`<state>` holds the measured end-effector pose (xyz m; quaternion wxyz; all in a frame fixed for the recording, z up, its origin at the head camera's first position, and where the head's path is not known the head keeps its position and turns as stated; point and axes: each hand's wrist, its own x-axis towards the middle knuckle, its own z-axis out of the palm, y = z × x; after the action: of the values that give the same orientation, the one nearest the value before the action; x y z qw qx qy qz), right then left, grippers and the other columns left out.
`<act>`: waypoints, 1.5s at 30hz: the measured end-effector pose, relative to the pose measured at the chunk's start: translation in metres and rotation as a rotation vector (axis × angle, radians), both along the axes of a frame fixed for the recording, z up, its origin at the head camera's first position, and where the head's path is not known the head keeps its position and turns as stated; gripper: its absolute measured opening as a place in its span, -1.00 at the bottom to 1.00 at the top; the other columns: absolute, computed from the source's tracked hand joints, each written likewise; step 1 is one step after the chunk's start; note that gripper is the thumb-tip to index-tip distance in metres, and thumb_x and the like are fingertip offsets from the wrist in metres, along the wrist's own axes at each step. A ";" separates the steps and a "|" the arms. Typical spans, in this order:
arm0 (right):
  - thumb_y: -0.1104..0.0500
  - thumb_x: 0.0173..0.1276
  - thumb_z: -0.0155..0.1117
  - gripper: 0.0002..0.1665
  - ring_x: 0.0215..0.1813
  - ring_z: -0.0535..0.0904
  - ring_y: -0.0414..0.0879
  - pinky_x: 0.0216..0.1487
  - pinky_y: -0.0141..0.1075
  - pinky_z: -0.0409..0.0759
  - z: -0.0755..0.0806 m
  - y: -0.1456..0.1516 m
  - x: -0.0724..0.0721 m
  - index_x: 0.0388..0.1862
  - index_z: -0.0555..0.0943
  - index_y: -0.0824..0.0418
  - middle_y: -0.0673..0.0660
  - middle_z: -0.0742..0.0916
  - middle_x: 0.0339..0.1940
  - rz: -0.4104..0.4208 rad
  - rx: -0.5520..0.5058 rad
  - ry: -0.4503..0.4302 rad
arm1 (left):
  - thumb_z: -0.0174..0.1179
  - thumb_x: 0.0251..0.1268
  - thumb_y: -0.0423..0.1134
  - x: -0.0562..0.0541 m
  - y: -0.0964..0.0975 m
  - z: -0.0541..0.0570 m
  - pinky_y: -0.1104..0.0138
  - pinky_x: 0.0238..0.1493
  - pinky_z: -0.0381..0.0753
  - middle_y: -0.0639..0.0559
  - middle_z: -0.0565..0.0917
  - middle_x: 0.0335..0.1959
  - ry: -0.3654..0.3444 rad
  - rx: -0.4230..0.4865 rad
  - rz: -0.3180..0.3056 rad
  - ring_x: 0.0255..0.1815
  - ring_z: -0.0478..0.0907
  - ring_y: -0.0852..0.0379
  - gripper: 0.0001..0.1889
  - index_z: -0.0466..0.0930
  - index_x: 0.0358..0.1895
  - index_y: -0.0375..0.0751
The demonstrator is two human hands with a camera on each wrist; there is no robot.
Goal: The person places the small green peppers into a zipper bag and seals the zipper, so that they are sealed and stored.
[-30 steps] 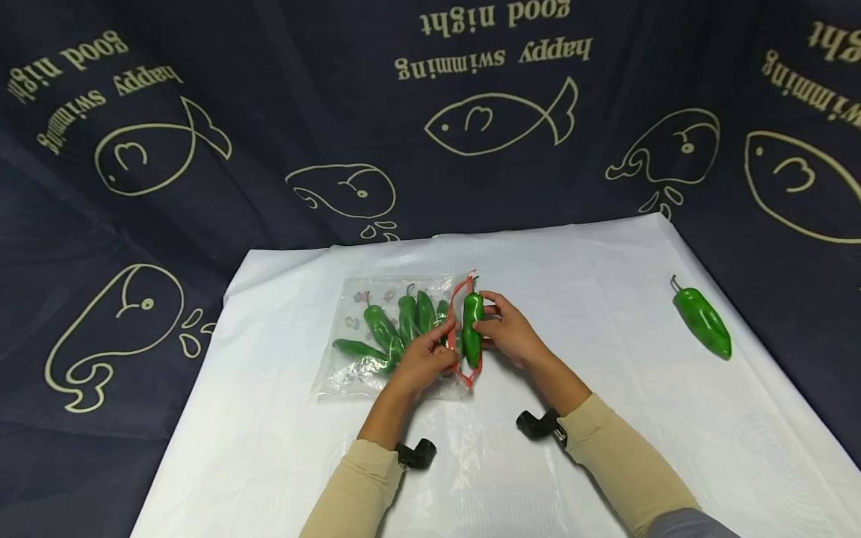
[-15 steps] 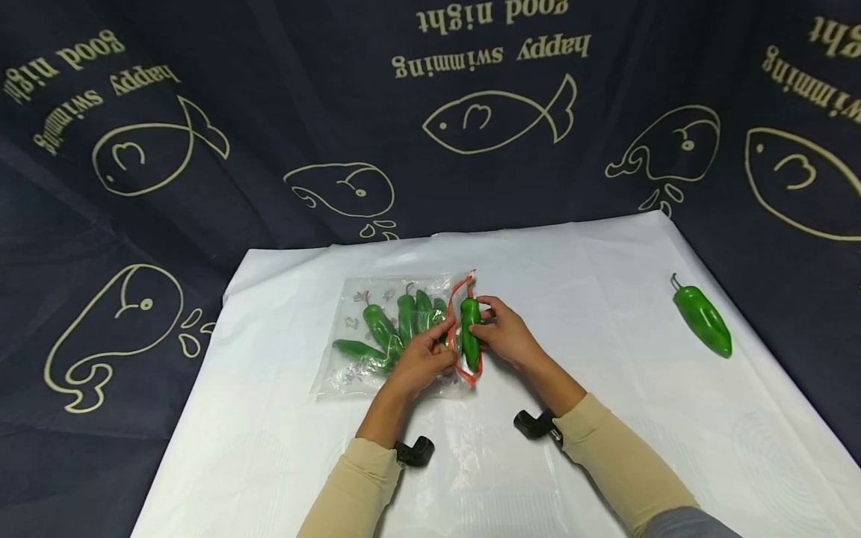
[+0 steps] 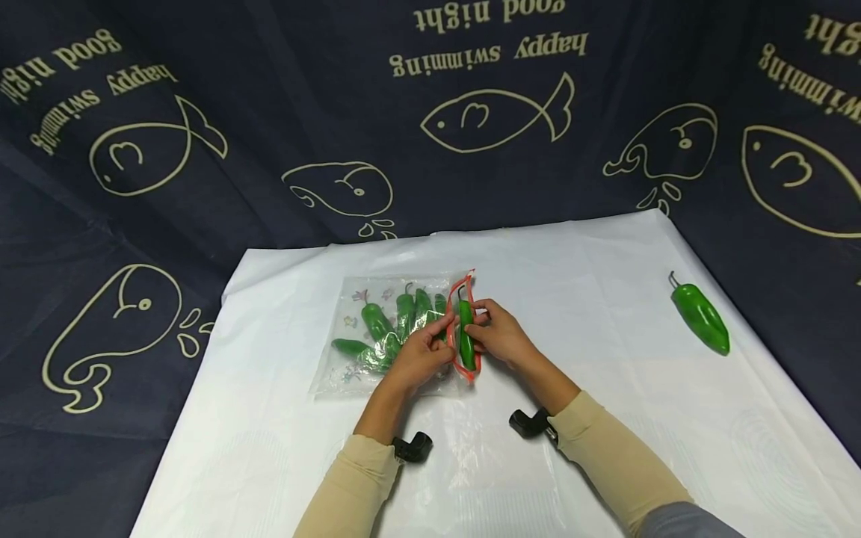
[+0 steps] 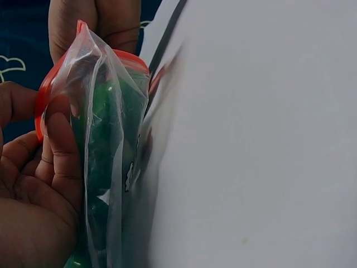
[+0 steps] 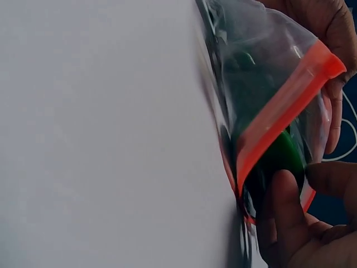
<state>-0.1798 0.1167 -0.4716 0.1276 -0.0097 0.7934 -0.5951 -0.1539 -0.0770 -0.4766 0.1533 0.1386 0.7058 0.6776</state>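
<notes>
A clear zip bag [image 3: 346, 299] with a red zip edge lies on the table, several green peppers [image 3: 379, 323] inside it. My left hand [image 3: 418, 357] pinches the red edge of its mouth and keeps it parted. At the opening, my right hand [image 3: 499, 332] holds a green pepper [image 3: 466, 336] by thumb and fingers, the pepper within the red rim. In the right wrist view that pepper [image 5: 284, 151] sits between the thumb and fingers, partly behind the red strip [image 5: 279, 120]. The left wrist view shows left fingers [image 4: 64, 145] at the bag's lip.
Another green pepper [image 3: 701, 317] lies alone on the right side of the white-covered table [image 3: 605, 299]. A dark curtain [image 3: 430, 194] with fish drawings stands behind and at both sides. Black wrist cameras [image 3: 412, 447] sit on both wrists.
The right hand has moved slightly left, bringing its pepper from beside the bag's mouth into the red-rimmed opening. The left hand has stayed on the bag edge.
</notes>
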 end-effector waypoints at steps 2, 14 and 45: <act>0.25 0.42 0.24 -0.44 -0.23 0.65 -0.04 -0.29 -0.24 0.68 0.000 -0.001 0.000 0.37 0.37 0.25 0.27 0.56 -0.02 -0.008 -0.036 -0.033 | 0.12 0.18 -0.55 0.000 0.000 0.000 0.43 -0.61 0.29 -0.12 0.61 0.15 0.003 -0.004 -0.003 -0.58 0.33 0.27 -0.26 0.24 0.51 -0.22; 0.24 0.45 0.08 -0.40 -0.33 0.63 -0.07 -0.32 -0.29 0.68 0.001 -0.009 0.006 0.44 0.25 0.28 0.28 0.51 0.01 -0.026 -0.283 -0.214 | 0.13 0.19 -0.52 -0.002 0.003 0.001 0.42 -0.62 0.28 0.10 0.59 -0.43 -0.036 -0.027 -0.007 -0.58 0.34 0.20 -0.25 0.22 0.52 -0.24; 0.41 0.33 -0.05 -0.32 -0.08 0.66 0.04 -0.16 -0.22 0.67 0.003 0.012 0.003 0.47 0.20 0.38 0.43 0.49 0.25 0.011 -0.335 -0.151 | 0.14 0.19 -0.53 -0.002 0.003 0.002 0.37 -0.51 0.35 0.06 0.47 -0.61 -0.140 -0.073 0.016 -0.55 0.34 0.16 -0.26 0.25 0.50 -0.22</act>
<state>-0.1763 0.1292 -0.4689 0.1867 0.0094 0.6711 -0.7174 -0.1561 -0.0740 -0.4741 0.2017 0.0795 0.7187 0.6606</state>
